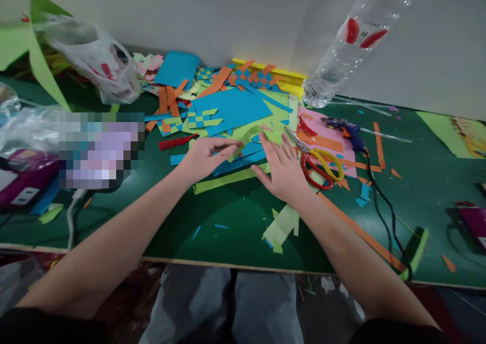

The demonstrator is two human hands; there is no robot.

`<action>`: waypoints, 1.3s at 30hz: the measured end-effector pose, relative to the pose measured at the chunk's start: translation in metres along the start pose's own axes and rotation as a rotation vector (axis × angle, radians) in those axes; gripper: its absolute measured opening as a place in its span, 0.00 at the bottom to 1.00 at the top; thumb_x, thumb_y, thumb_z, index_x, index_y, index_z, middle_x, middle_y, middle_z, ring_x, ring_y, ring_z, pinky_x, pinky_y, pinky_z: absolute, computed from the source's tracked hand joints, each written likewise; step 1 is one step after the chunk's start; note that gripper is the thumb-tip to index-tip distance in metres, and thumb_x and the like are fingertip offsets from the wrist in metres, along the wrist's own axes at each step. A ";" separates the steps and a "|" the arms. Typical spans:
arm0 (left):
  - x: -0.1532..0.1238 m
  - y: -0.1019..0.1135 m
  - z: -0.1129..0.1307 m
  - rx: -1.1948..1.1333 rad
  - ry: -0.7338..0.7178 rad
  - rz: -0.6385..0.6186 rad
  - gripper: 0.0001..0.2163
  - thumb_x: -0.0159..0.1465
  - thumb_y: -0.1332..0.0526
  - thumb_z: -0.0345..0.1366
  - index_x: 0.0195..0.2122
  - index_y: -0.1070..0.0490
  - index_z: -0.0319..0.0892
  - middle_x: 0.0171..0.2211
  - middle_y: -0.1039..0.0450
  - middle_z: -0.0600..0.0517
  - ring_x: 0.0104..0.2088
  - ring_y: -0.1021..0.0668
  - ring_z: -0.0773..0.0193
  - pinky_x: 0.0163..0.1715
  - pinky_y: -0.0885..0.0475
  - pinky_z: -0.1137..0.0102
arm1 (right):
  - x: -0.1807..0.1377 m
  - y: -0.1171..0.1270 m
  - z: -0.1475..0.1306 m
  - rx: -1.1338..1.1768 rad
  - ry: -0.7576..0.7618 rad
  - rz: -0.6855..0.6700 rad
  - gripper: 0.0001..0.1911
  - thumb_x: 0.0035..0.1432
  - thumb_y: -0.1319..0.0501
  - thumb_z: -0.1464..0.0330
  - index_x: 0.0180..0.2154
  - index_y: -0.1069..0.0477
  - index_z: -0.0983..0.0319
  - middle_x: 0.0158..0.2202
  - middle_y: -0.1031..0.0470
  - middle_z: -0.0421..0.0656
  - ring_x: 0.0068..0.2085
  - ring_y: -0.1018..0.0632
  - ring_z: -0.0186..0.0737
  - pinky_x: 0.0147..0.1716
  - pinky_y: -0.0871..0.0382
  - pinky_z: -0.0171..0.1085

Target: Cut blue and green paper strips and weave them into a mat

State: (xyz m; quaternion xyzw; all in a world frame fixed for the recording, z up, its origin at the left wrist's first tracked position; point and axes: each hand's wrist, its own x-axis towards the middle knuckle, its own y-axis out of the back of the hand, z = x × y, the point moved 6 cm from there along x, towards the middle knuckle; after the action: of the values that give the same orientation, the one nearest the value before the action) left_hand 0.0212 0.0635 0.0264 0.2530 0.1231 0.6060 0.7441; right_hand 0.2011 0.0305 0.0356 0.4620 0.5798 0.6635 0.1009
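Observation:
My left hand (205, 157) pinches the end of a light green paper strip (249, 134), which curves up over the pile. My right hand (281, 170) has its fingers stretched out over the green paper at the strip's other side; whether it presses on the strip I cannot tell. Beneath both hands lie blue paper sheets (231, 110) and a long green strip (224, 181). Scissors with red and yellow handles (322, 169) lie right beside my right hand, blades toward the pile. A red tassel (176, 142) rests left of my left hand.
A blue glue gun (353, 137) with a black cord lies on pink paper (351, 167). Behind stand a tilted plastic bottle (337, 55) and woven paper pieces (258, 78). At left are a blurred-out phone (106, 154), its cable (70, 217) and a plastic bag (94, 55).

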 end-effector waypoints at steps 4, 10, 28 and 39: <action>0.000 -0.012 -0.011 -0.366 0.048 -0.061 0.23 0.65 0.44 0.56 0.46 0.20 0.45 0.50 0.22 0.48 0.51 0.22 0.56 0.53 0.27 0.65 | -0.002 0.000 -0.012 -0.024 0.115 -0.067 0.39 0.69 0.52 0.57 0.70 0.69 0.63 0.69 0.45 0.51 0.70 0.47 0.50 0.69 0.58 0.58; 0.002 -0.024 -0.031 -0.579 0.166 -0.117 0.24 0.62 0.41 0.58 0.45 0.20 0.45 0.47 0.21 0.47 0.50 0.21 0.55 0.55 0.28 0.61 | -0.005 -0.010 -0.015 -0.002 0.180 -0.142 0.46 0.67 0.49 0.54 0.69 0.81 0.60 0.71 0.53 0.53 0.71 0.50 0.51 0.68 0.59 0.61; -0.001 -0.016 -0.015 -0.383 0.104 -0.088 0.21 0.58 0.35 0.53 0.47 0.21 0.46 0.41 0.19 0.48 0.44 0.19 0.56 0.46 0.23 0.63 | -0.006 -0.007 -0.016 -0.034 0.202 -0.171 0.43 0.66 0.46 0.63 0.70 0.72 0.66 0.71 0.53 0.54 0.71 0.49 0.52 0.67 0.63 0.64; -0.002 -0.010 -0.002 0.053 -0.001 -0.001 0.17 0.62 0.38 0.38 0.52 0.24 0.44 0.41 0.19 0.49 0.39 0.17 0.58 0.46 0.23 0.62 | -0.002 0.006 -0.001 0.067 -0.009 0.063 0.27 0.69 0.52 0.65 0.67 0.52 0.60 0.65 0.36 0.47 0.67 0.39 0.43 0.69 0.58 0.56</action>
State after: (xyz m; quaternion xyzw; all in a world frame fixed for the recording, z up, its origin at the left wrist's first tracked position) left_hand 0.0279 0.0609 0.0192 0.2728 0.1387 0.6019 0.7376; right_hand 0.2035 0.0266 0.0395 0.4862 0.5864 0.6444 0.0672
